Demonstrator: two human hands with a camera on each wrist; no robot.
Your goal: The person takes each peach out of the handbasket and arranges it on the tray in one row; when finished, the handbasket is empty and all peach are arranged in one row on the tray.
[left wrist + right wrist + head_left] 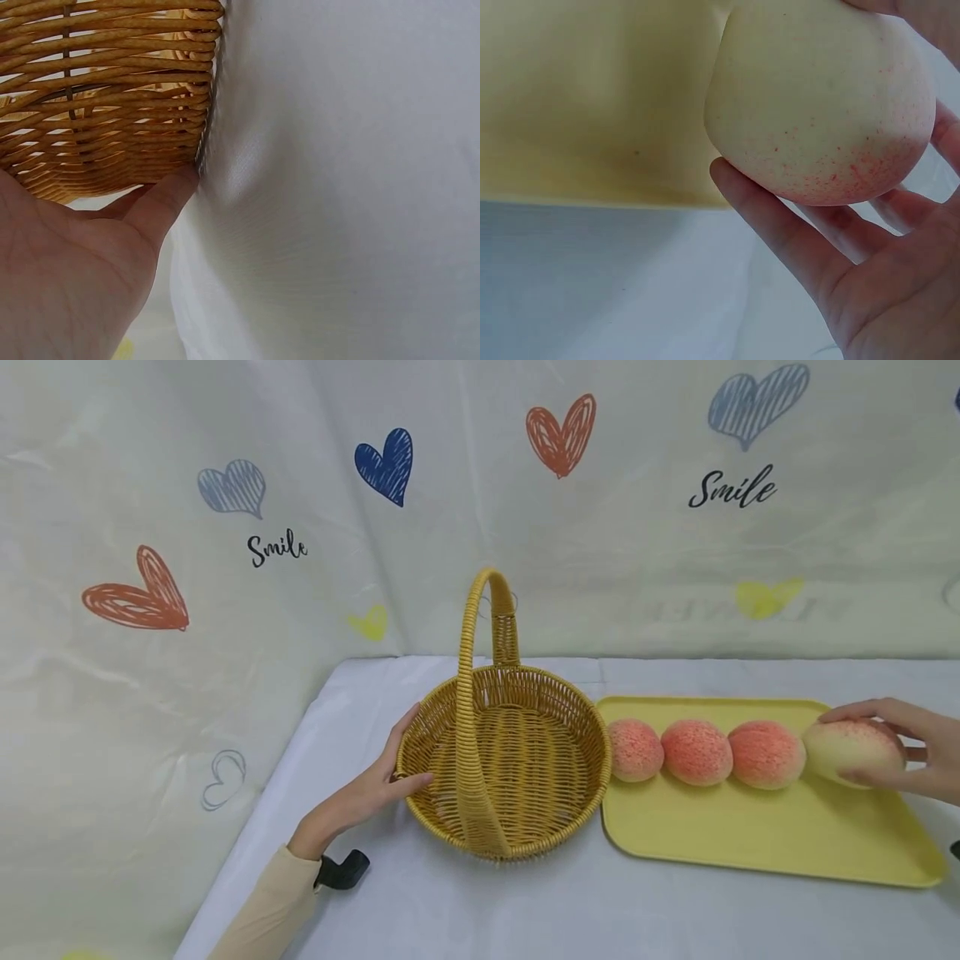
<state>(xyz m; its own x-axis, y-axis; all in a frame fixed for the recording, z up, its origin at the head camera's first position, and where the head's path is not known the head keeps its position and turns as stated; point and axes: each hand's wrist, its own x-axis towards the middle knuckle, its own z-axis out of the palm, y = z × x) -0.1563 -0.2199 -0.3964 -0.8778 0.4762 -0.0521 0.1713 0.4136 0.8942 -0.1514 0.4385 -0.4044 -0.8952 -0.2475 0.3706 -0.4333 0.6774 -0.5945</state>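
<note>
A round woven wicker basket (pixel 525 760) with a tall arched handle stands upright on the table, with nothing inside. My left hand (pixel 375 785) grips its left side, the thumb over the rim and the fingers along the outer wall. In the left wrist view the left hand (pixel 90 247) touches the basket's weave (pixel 112 97) low down, by the cloth. At the tray's right end my right hand (pixel 911 743) holds a pale peach (pixel 851 753), thumb and fingers around it. Close up, the right wrist view shows red specks on this peach (pixel 817 112). Three pinker peaches (pixel 697 752) lie in a row left of it.
A yellow tray (pixel 750 831) lies right of the basket, its left edge close to the basket's rim. White cloth (pixel 570 910) covers the table. Behind and to the left hangs a curtain (pixel 450 543) printed with hearts and the word "Smile".
</note>
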